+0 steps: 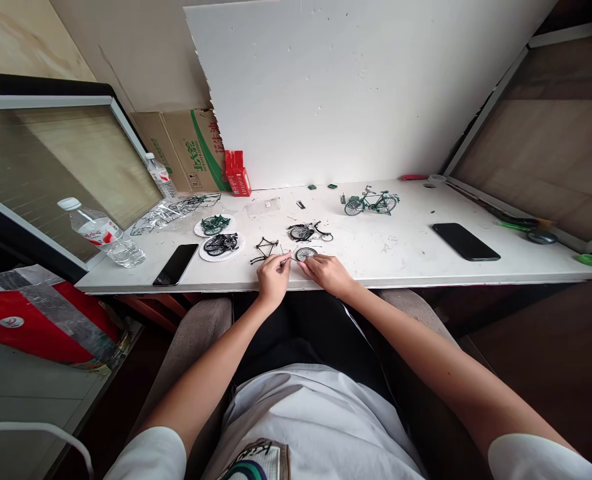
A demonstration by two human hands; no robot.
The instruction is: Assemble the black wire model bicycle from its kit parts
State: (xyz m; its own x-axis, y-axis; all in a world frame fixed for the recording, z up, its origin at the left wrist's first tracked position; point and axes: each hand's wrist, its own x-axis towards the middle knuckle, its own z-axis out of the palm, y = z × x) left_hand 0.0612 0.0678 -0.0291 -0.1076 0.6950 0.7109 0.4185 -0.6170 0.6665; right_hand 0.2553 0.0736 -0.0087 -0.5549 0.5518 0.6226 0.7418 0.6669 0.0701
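At the table's front edge, my left hand (273, 279) is closed in a pinch on a small thin dark part. My right hand (329, 272) is closed beside it, fingertips almost meeting the left ones; whatever they grip is too small to make out. A spoked model bicycle wheel (304, 253) shows just beyond the right fingers; I cannot tell whether they touch it. Left of the hands lies a dark model bicycle frame (267, 247). Farther back are black bicycle parts (302, 231). A green model bicycle (371, 203) stands upright at the back right.
White plates hold black parts (221, 245) and green parts (215, 225). Phones lie left (176, 265) and right (466, 241). A water bottle (103, 235), plastic sprues (179, 212), a red box (237, 175) and a carton (181, 148) stand or lie leftward.
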